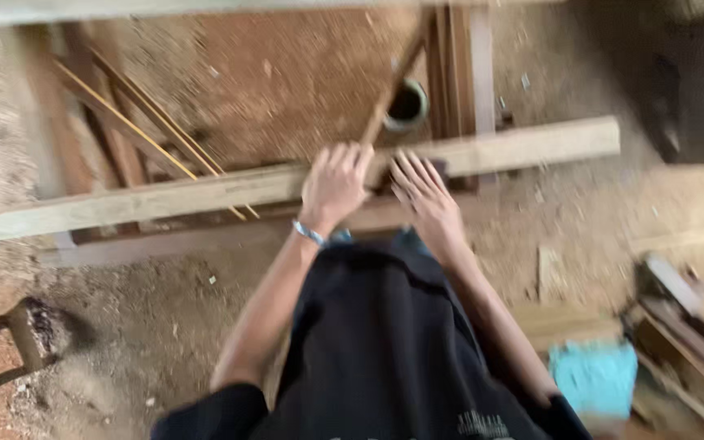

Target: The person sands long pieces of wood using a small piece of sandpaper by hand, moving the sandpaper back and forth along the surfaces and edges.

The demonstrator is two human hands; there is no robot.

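Pale plank (165, 198) under both our hands, running across the sawdust floor (287, 65).

From the left, we see our left hand (335, 184) resting on the plank, fingers spread and curled over its far edge; beside it our right hand (424, 195) lies flat and open, gripping nothing. A turquoise cloth (595, 376) sits far right.

No labels, signs or screens visible. Only possible package: a crumpled turquoise bag-like thing (595, 376), near right on the floor beside the scrap wood pile (690, 326); too blurred to tell its exact kind.
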